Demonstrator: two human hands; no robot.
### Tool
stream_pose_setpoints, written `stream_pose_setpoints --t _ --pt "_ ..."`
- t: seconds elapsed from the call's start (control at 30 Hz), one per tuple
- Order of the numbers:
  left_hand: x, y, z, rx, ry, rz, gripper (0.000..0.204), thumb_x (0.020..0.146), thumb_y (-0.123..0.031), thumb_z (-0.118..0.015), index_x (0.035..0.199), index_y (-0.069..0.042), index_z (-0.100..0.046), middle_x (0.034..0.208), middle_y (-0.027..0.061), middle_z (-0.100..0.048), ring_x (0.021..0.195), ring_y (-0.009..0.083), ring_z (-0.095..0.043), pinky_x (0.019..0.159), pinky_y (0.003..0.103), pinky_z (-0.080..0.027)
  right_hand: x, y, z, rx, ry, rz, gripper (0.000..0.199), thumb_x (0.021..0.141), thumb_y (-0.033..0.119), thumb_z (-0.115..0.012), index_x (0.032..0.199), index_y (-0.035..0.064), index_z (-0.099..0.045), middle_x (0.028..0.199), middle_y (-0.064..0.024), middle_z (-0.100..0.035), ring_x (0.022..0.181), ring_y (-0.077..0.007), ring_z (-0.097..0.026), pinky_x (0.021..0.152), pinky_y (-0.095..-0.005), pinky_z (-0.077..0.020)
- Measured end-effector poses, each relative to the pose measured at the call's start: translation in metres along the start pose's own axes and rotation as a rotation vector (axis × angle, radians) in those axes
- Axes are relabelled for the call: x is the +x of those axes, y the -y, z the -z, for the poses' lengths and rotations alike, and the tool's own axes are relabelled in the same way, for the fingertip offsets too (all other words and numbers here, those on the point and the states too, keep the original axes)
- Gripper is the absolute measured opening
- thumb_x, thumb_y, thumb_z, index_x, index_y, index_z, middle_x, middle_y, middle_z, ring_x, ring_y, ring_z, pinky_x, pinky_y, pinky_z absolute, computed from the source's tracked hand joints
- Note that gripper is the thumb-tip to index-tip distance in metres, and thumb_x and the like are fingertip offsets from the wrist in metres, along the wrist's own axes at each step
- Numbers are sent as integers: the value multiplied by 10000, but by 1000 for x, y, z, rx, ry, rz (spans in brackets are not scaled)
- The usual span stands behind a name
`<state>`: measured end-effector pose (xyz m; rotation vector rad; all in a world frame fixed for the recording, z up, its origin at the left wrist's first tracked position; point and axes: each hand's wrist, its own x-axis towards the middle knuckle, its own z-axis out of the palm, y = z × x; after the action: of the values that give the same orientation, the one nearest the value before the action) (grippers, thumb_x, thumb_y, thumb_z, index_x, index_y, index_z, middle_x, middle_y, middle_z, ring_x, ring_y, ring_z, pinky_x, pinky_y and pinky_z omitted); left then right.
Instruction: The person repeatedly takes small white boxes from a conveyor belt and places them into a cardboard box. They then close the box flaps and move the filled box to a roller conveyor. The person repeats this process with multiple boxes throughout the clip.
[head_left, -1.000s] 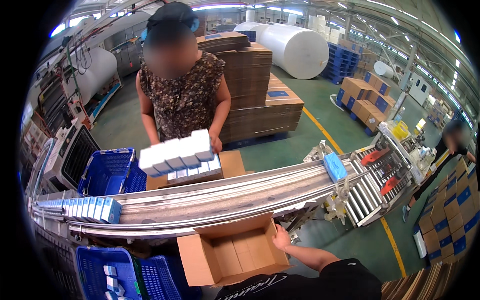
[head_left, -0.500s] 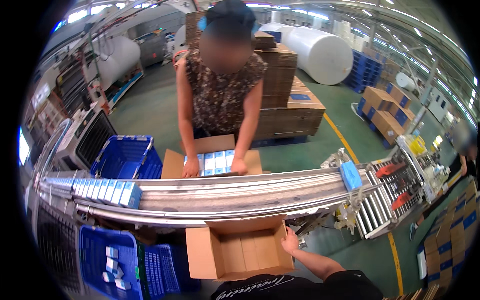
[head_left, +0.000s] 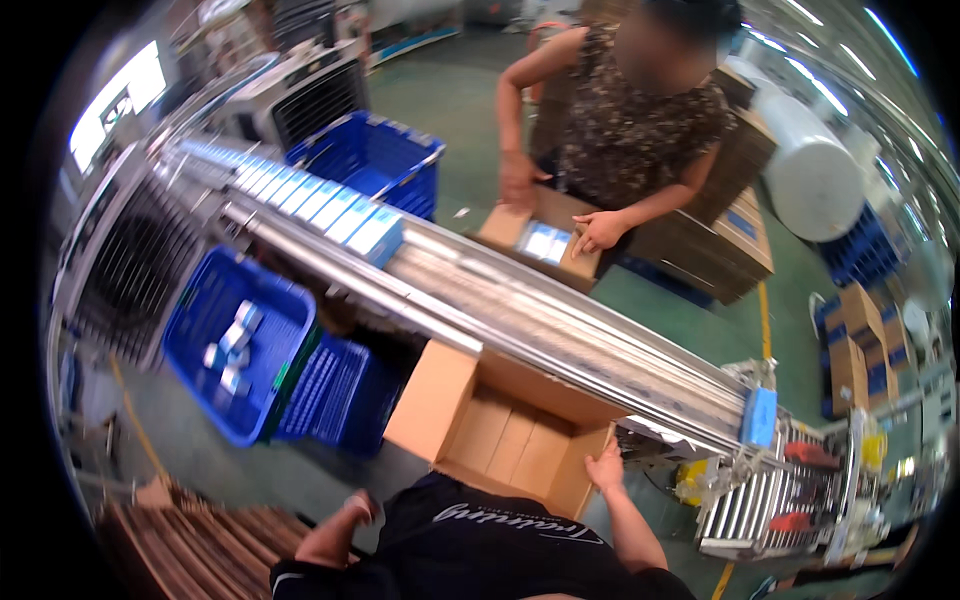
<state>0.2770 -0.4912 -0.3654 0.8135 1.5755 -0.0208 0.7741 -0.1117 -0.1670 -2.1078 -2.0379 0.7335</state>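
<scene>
An open, empty cardboard box (head_left: 510, 447) is in front of me, against the near side of the conveyor (head_left: 480, 308). On its right wall, my right hand (head_left: 604, 466) grips the edge, fingers on the cardboard. My left hand (head_left: 355, 512) hangs at my left side, apart from the box; its fingers are blurred, and I see nothing in it. A row of white-and-blue small boxes (head_left: 330, 205) stands on the conveyor's left part. A single blue pack (head_left: 759, 417) lies at its right end.
Across the conveyor, a person handles a carton (head_left: 555, 207) holding white packs. Blue baskets (head_left: 250, 415) with loose small boxes stand at left, another blue basket (head_left: 385, 160) beyond the belt. Flattened cardboard (head_left: 190, 555) is stacked behind me. A roller table (head_left: 745, 510) stands at right.
The view has turned left, and my left hand has come into sight. My right hand stays on the box. The co-worker's hands have moved to the flaps, folding them over the packs.
</scene>
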Motion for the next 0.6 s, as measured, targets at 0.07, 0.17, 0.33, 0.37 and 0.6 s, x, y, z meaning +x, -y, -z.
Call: stream_pose_setpoints --t 0.07,0.17,0.33,0.37,0.6 --pt "-20 -84 47 -183 -696 134 198 780 -182 -559 745 -13 -655 681 134 -644 638 233 -644 602 359 -515 0 27 42 -439 226 10 749 723 297 -650 1309 -17 -306 1048 -270 -568 950 -437 -559 826 -446 -472" --pt "-63 -183 143 -350 -958 72 236 797 -230 -575 898 -22 -616 747 145 -655 652 266 -641 641 374 -508 -12 75 87 -274 -42 407 416 809 258 -614 1117 -15 -547 850 -183 -645 760 -305 -642 735 -388 -514" --pt "-92 -294 277 -67 -1485 -490 199 836 -160 -539 963 -9 -512 831 202 -583 796 391 -563 701 438 -456 18 169 113 713 -126 473 204 867 123 -555 1009 -20 -584 731 -106 -618 641 -120 -576 614 -259 -476" --pt "-99 -318 303 2 -1555 -540 196 842 -153 -534 976 -12 -508 924 213 -559 877 381 -547 745 435 -445 34 179 106 639 -296 517 197 866 131 -552 1004 -7 -581 732 -96 -621 630 -150 -572 612 -283 -467" --pt "-90 -401 425 705 -1710 -405 480 916 -354 -428 1319 -93 -417 1386 131 -370 1281 334 -316 1058 442 -237 79 216 70 178 -167 329 205 854 194 -562 973 33 -604 659 -120 -610 599 -232 -593 593 -335 -461"
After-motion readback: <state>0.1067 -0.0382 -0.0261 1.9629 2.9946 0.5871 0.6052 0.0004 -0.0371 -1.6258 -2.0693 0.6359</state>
